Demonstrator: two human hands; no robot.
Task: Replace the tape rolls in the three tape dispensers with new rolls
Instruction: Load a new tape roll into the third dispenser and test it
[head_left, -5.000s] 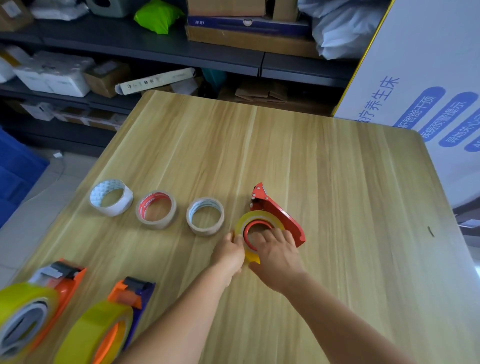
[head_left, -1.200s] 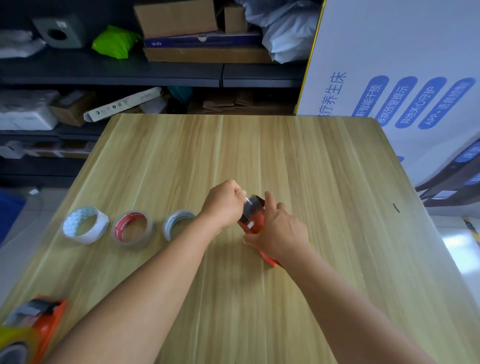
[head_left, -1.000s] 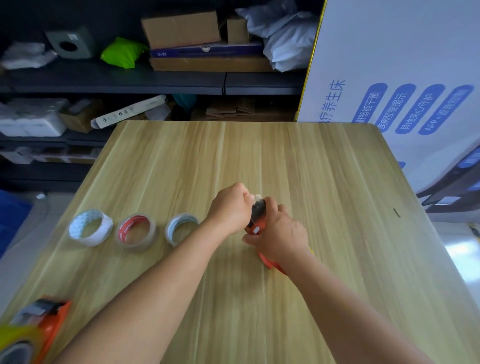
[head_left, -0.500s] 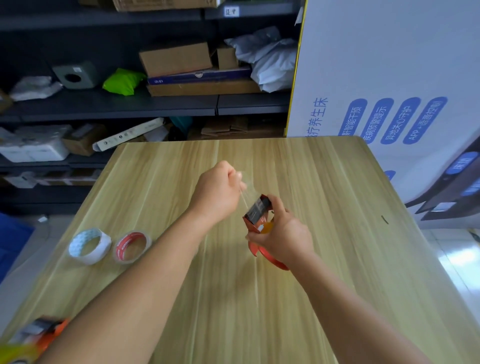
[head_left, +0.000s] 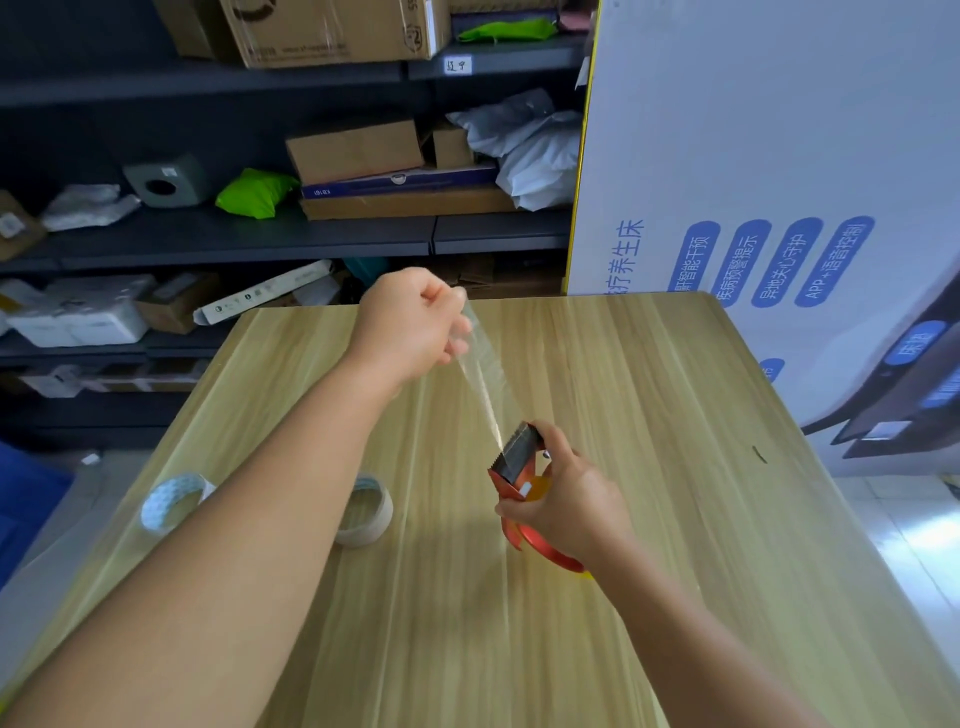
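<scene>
Two hands: left hand (head_left: 410, 325) fingers pinching tape strip (head_left: 480, 371), right hand (head_left: 569, 501) fingers curled around red dispenser (head_left: 514, 462).

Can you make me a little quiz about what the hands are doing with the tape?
1. True or false: the left hand is pinching the end of a clear tape strip.
2. Which hand holds the red tape dispenser? A) left B) right C) neither
3. Fill in: the two tape rolls you can see sit on the wooden ____.

Key
1. True; the strip stretches from the dispenser's blade up to that hand.
2. B; the right hand grips it above the table.
3. Table; the white roll and the pale roll lie there, partly hidden behind the left arm.
</scene>
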